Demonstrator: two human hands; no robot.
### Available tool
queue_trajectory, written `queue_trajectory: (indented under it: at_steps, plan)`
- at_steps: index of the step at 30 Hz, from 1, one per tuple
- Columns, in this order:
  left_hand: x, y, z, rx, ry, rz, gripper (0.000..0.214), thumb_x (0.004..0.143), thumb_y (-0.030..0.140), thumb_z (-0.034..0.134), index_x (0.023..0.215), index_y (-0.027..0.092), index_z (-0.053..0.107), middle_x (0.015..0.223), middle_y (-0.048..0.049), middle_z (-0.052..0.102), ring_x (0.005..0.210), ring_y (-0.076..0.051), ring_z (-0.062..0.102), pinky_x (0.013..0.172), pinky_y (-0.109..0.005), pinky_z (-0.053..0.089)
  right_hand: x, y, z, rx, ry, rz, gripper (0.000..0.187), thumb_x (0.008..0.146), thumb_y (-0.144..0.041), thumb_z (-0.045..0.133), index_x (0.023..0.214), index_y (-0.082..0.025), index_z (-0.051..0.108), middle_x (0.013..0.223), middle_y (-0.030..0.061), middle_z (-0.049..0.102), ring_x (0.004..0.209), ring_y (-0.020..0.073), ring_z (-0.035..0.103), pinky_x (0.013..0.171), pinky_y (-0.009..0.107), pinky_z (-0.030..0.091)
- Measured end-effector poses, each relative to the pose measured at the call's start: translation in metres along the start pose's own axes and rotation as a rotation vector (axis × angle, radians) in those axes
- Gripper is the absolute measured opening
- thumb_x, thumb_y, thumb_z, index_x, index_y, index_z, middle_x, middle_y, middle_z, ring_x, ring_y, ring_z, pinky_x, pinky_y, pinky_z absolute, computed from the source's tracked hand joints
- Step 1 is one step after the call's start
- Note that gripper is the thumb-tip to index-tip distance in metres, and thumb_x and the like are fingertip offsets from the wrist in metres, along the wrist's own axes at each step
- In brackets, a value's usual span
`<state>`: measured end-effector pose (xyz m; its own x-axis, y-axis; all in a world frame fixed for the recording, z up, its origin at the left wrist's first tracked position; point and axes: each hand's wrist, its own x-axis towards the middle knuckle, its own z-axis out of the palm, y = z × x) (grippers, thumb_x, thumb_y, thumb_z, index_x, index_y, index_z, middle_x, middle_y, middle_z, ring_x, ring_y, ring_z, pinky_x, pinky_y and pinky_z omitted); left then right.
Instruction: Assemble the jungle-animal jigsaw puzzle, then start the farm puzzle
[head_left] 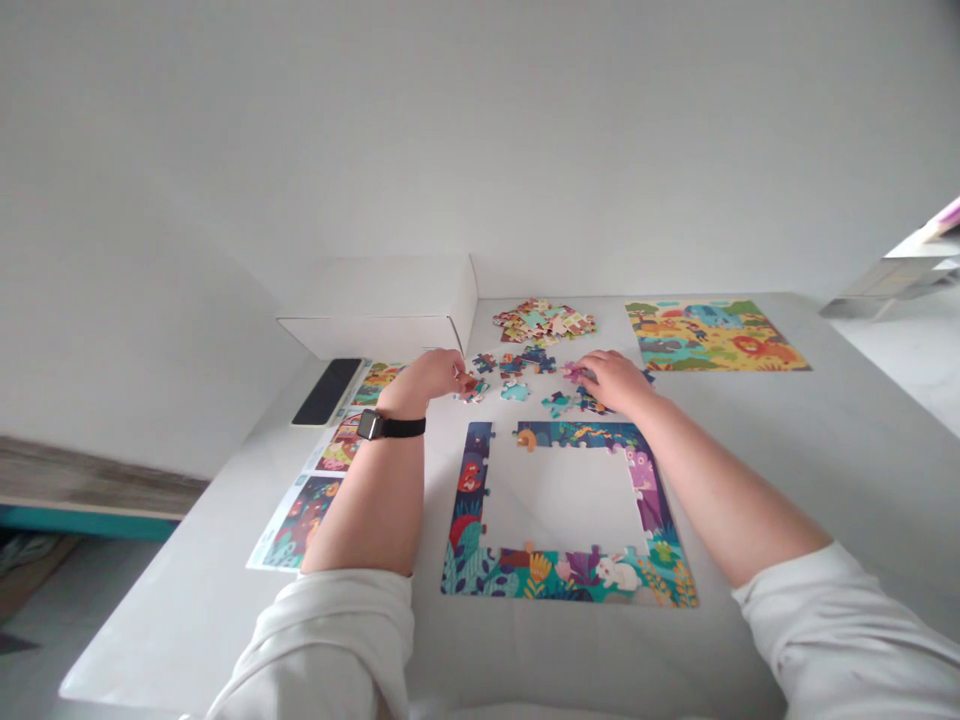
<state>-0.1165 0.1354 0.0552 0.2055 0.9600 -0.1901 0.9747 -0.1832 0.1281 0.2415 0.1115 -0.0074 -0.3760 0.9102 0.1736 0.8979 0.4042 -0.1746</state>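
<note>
across the tabletop (757,450), my puzzle border (555,578) lies at lower centre of the frame. above it, near mid-frame, my left hand's (433,376) fingers pinch a red-brown piece (467,384) and my right hand's (613,380) fingers grip a pink piece (572,372).

Indoor setting noted, possibly a home: white table (750,440) set against pale wall (570,150), 1 part-built jigsaw (574,577) laid out, loose pieces (544,322) heaped; exact type not established
</note>
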Motion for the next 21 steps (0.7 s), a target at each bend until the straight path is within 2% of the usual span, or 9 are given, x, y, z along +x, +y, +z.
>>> queue_trajectory:
  at_steps: [4, 9, 12, 15, 18, 20, 21]
  plan:
    - [-0.005, -0.012, -0.008, -0.063, 0.050, -0.029, 0.015, 0.077, 0.026, 0.071, 0.090, 0.024, 0.076, 0.089, -0.0043, 0.079, 0.080, -0.023, 0.069, 0.070, -0.030, 0.046, -0.001, 0.001, 0.001, 0.007, 0.009, 0.000, 0.028, 0.100, -0.025, 0.062, 0.123, -0.020, 0.077, 0.128, 0.0128, 0.075, 0.115, 0.0316, 0.066, 0.105, 0.045, 0.050]
    - [0.001, -0.020, -0.006, -0.216, 0.048, -0.011, 0.026, 0.077, 0.017, 0.065, 0.098, 0.025, 0.078, 0.087, -0.0019, 0.079, 0.080, -0.021, 0.070, 0.067, -0.028, 0.046, 0.000, 0.002, 0.002, 0.018, 0.015, 0.002, 0.026, 0.100, -0.024, 0.064, 0.122, -0.020, 0.077, 0.128, 0.0129, 0.074, 0.117, 0.0312, 0.066, 0.106, 0.045, 0.050]
    - [0.007, -0.012, 0.003, -0.203, 0.040, -0.003, 0.027, 0.078, 0.015, 0.065, 0.099, 0.023, 0.079, 0.094, -0.0046, 0.081, 0.088, -0.023, 0.073, 0.071, -0.028, 0.049, 0.000, 0.003, 0.003, 0.018, 0.020, -0.004, 0.025, 0.099, -0.025, 0.065, 0.121, -0.020, 0.078, 0.126, 0.0128, 0.075, 0.115, 0.0308, 0.067, 0.106, 0.045, 0.049]
    - [0.010, 0.008, 0.015, -0.105, 0.149, 0.032, 0.027, 0.082, 0.019, 0.065, 0.105, 0.021, 0.080, 0.105, -0.0104, 0.080, 0.098, -0.028, 0.074, 0.084, -0.033, 0.054, 0.000, 0.003, 0.004, 0.026, 0.029, -0.031, 0.025, 0.099, -0.024, 0.065, 0.120, -0.019, 0.078, 0.125, 0.0131, 0.076, 0.114, 0.0304, 0.068, 0.106, 0.045, 0.049]
    - [0.013, 0.034, 0.028, -0.115, 0.283, 0.233, 0.033, 0.093, 0.024, 0.058, 0.119, 0.021, 0.078, 0.122, -0.0123, 0.077, 0.115, -0.028, 0.071, 0.102, -0.038, 0.054, 0.001, 0.002, 0.004, 0.046, 0.032, -0.092, 0.026, 0.099, -0.022, 0.064, 0.121, -0.020, 0.079, 0.125, 0.0129, 0.077, 0.115, 0.0288, 0.069, 0.108, 0.044, 0.048]
    - [0.016, 0.050, 0.040, -0.138, 0.302, 0.446, 0.037, 0.100, 0.030, 0.053, 0.127, 0.022, 0.076, 0.133, -0.0102, 0.074, 0.130, -0.027, 0.065, 0.116, -0.040, 0.047, 0.002, 0.002, 0.005, 0.055, 0.034, -0.129, 0.027, 0.100, -0.022, 0.063, 0.122, -0.021, 0.079, 0.127, 0.0123, 0.078, 0.115, 0.0279, 0.070, 0.108, 0.044, 0.047]
    - [0.018, 0.056, 0.046, -0.136, 0.306, 0.507, 0.038, 0.102, 0.033, 0.051, 0.131, 0.024, 0.075, 0.140, -0.0087, 0.071, 0.137, -0.026, 0.060, 0.121, -0.041, 0.044, 0.003, 0.003, 0.005, 0.057, 0.034, -0.143, 0.028, 0.100, -0.021, 0.062, 0.122, -0.021, 0.079, 0.128, 0.0119, 0.078, 0.116, 0.0277, 0.070, 0.108, 0.044, 0.047]
